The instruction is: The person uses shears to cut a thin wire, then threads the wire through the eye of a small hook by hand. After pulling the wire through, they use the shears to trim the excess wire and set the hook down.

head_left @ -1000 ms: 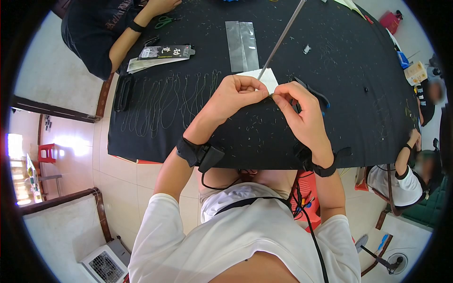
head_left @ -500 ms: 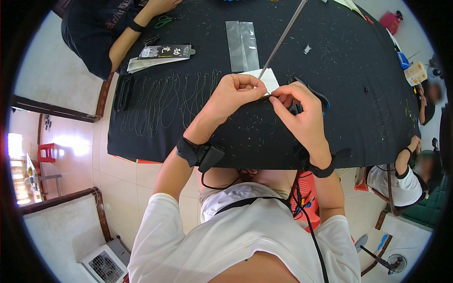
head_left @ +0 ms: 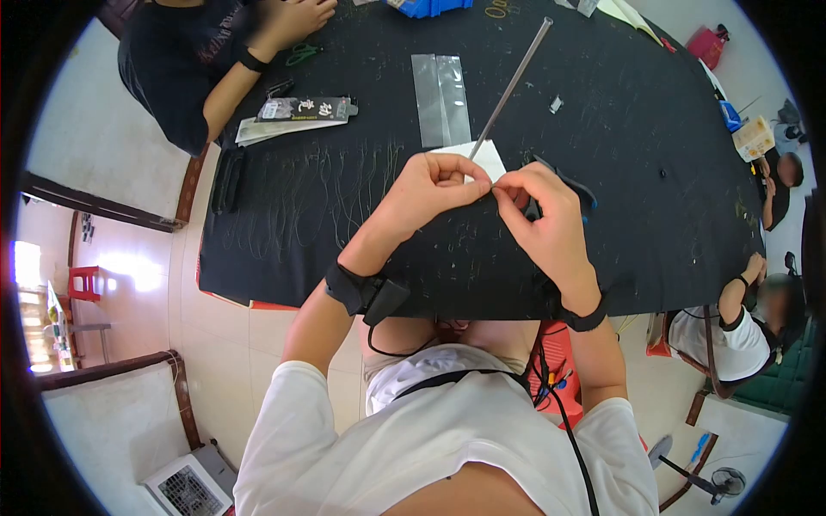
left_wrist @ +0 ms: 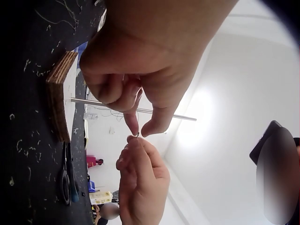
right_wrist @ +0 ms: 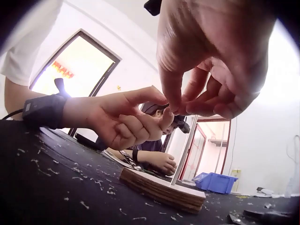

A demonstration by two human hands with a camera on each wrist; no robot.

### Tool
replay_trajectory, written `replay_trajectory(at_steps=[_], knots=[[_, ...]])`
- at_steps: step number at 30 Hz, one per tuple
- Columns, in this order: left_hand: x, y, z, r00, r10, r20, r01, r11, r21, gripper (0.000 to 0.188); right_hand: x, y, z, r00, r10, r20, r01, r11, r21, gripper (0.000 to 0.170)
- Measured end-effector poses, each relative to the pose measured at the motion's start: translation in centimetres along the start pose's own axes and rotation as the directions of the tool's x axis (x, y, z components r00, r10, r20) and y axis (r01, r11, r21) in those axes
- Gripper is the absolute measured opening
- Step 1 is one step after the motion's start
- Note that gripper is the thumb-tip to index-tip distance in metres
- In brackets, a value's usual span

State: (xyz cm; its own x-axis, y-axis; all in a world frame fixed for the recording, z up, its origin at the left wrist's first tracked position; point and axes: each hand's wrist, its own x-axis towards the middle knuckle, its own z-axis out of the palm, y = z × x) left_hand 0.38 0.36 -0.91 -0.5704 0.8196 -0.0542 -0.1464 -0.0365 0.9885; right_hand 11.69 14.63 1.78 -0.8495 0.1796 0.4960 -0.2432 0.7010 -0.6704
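Both hands meet in front of a thin metal rod (head_left: pixel 516 82) that rises from a white-topped board (head_left: pixel 489 162), whose layered wooden edge (right_wrist: pixel 161 190) shows in the right wrist view. My left hand (head_left: pixel 430 187) pinches a tiny item (left_wrist: pixel 137 136) with thumb and forefinger, the other fingers curled. From the opposite side my right hand (head_left: pixel 551 222) has its thumb and forefinger tips together on the same item. The fingertips of the two hands nearly touch. What the item is cannot be made out; it is too small and largely covered.
Looped thin lines (head_left: pixel 323 193) lie on the black table at left. Clear plastic sleeves (head_left: pixel 440 99) lie behind the board, a printed packet (head_left: pixel 305 109) at back left, dark-handled scissors (left_wrist: pixel 68 183) beside the board. Another person's arm (head_left: pixel 232 90) rests at the table's far left.
The head view has shifted, so the table sits lower in it. My right thumb and forefinger, slightly apart half a second ago, have come together near my left fingertips.
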Motion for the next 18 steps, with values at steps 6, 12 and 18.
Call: replay_trajectory(at_steps=[6, 12, 18], knots=[[0.1, -0.4, 0.2, 0.999, 0.012, -0.051, -0.009, 0.999, 0.053, 0.008, -0.1, -0.2, -0.2, 0.981, -0.193, 0.001, 0.187, 0.952, -0.241, 0.011], [0.5, 0.2, 0.8, 0.999, 0.040, -0.035, -0.040, 0.999, -0.012, 0.005, -0.5, -0.8, -1.6, 0.972, -0.234, -0.013, 0.223, 0.942, -0.251, 0.010], [-0.4, 6.5, 2.1, 0.978, 0.156, -0.140, -0.193, 0.930, -0.314, 0.012, -1.9, 0.1, -6.3, 0.984, 0.115, -0.135, -0.118, 0.993, -0.019, 0.014]])
